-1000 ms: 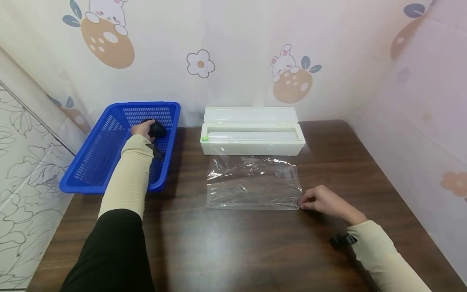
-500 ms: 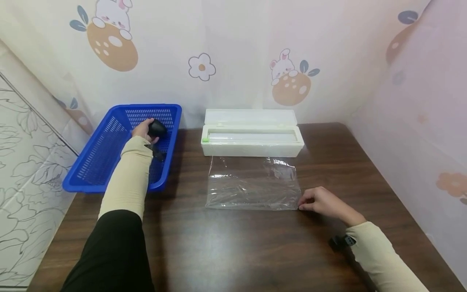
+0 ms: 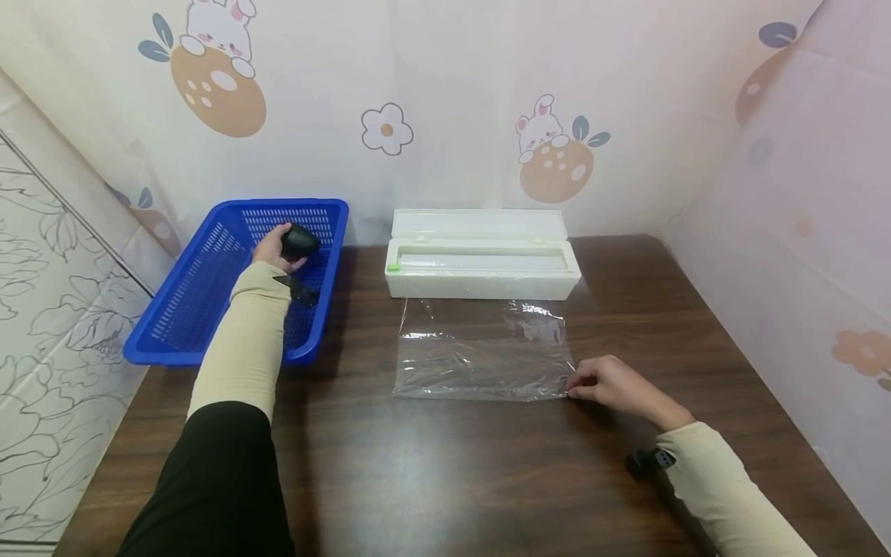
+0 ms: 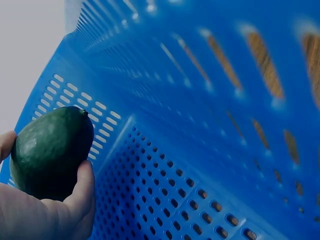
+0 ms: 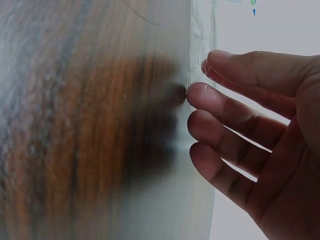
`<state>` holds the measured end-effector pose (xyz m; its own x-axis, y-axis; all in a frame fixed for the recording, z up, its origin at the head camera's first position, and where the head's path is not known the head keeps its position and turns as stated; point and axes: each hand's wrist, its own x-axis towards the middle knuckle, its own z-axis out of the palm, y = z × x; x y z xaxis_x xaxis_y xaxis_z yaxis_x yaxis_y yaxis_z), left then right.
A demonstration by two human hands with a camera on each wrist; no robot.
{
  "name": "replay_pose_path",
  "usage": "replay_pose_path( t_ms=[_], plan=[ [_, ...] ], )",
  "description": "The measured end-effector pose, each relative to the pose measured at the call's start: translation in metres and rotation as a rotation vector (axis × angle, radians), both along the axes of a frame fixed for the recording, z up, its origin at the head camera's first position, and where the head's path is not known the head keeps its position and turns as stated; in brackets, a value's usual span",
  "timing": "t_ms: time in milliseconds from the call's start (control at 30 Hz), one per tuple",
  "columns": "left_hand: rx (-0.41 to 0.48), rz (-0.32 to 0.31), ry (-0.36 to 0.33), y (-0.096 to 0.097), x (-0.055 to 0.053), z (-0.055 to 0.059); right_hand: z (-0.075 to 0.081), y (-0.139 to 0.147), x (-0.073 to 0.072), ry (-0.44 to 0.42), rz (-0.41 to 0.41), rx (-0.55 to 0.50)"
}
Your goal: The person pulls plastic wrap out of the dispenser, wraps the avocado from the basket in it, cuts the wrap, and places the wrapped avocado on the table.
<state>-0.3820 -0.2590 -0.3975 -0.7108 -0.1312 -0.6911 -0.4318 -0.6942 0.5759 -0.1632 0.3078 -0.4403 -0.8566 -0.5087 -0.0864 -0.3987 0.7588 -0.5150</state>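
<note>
My left hand (image 3: 270, 249) reaches into the blue plastic basket (image 3: 326, 309) and grips a dark green avocado (image 3: 301, 241). In the left wrist view, thumb and fingers curl round the avocado (image 4: 52, 150), which is held above the perforated basket floor. Over on the right, my right hand (image 3: 619, 387) pinches the near right corner of a sheet of clear cling film (image 3: 480, 356). The right wrist view has the thumb and forefinger closed on the film's edge, the other fingers loosely bent. The film runs out from a white dispenser box (image 3: 480, 286) behind it.
The dispenser's lid (image 3: 480, 224) stands raised against the patterned backdrop (image 3: 452, 70). A green slider (image 3: 394, 267) sits at the left of its front edge. All of it rests on a dark wooden table (image 3: 418, 480), with the basket at the back left.
The avocado in my left hand has come up slightly inside the basket. My right hand stays at the film's corner, and the film lies a little flatter near the box.
</note>
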Motion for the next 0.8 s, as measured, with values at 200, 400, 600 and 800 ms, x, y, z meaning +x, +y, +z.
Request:
replay_pose_path(
  t_ms=[200,400,600,800],
  plan=[
    [0.033,-0.010,-0.005,0.000,0.004,0.002,0.000,-0.001,0.000,-0.015,-0.015,0.005],
    [0.086,-0.006,0.027,0.001,0.008,0.006,0.001,-0.002,-0.001,-0.024,-0.032,0.010],
    [0.183,0.044,0.039,-0.001,0.006,0.007,0.001,-0.002,0.000,-0.029,-0.034,0.014],
    [0.186,0.059,0.067,0.001,0.009,0.011,-0.001,-0.002,0.000,-0.026,-0.039,0.017]
  ],
)
